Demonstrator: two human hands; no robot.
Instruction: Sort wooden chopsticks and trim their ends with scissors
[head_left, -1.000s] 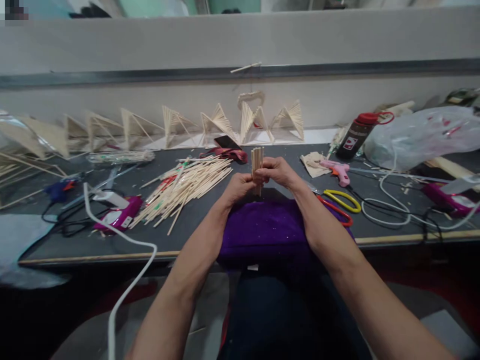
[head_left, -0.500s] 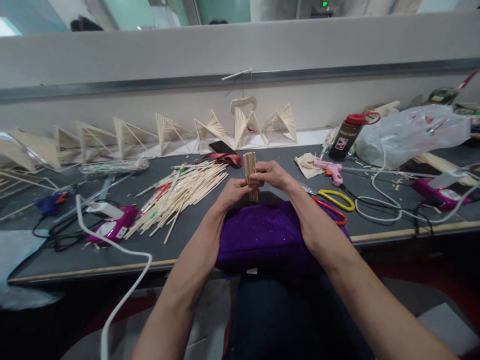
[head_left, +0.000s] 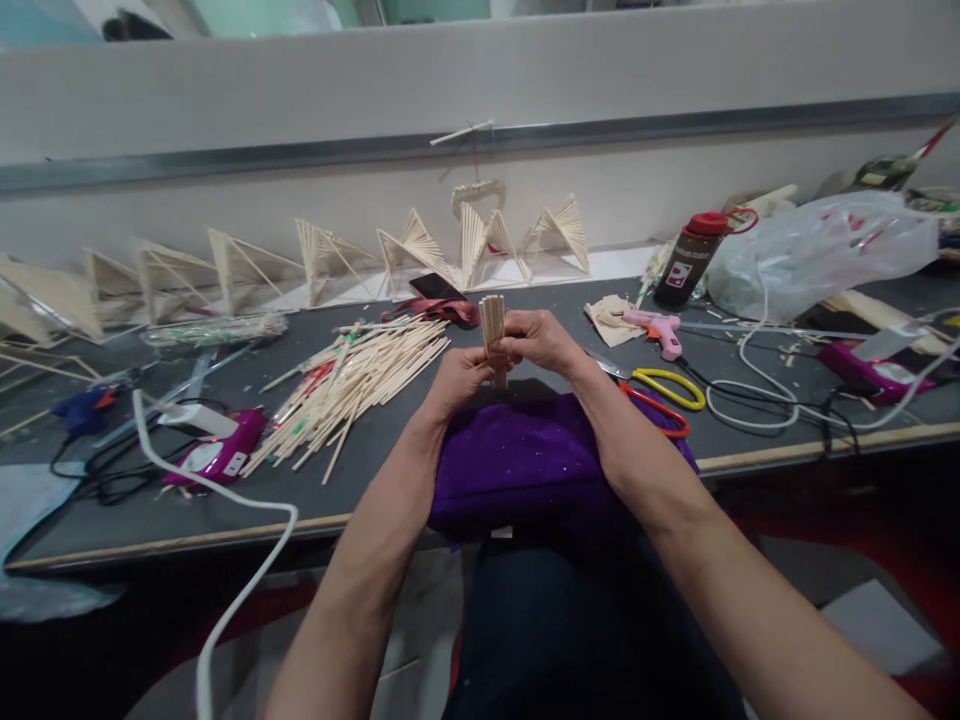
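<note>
A small bundle of wooden sticks (head_left: 492, 318) stands upright between my two hands, above the dark table. My left hand (head_left: 463, 374) grips the bundle low on its left side. Around its right side, a little higher, close the fingers of my right hand (head_left: 534, 340). Purple cloth (head_left: 517, 455) lies under my wrists at the table's edge. To the left is a loose pile of wooden sticks (head_left: 367, 375). Scissors (head_left: 664, 392) with yellow and red handles rest beside my right forearm.
Fan-shaped stick models (head_left: 412, 250) line the wall. On the right are a pink glue gun (head_left: 658, 330), a dark bottle (head_left: 690, 262) with red lid, and a plastic bag (head_left: 817, 255). Magenta power strips (head_left: 225, 450) and a white cable (head_left: 259, 580) lie at the left.
Both hands keep hold of the stick bundle in nearly the same pose. The whole view has shifted slightly, so everything appears a little higher and further left.
</note>
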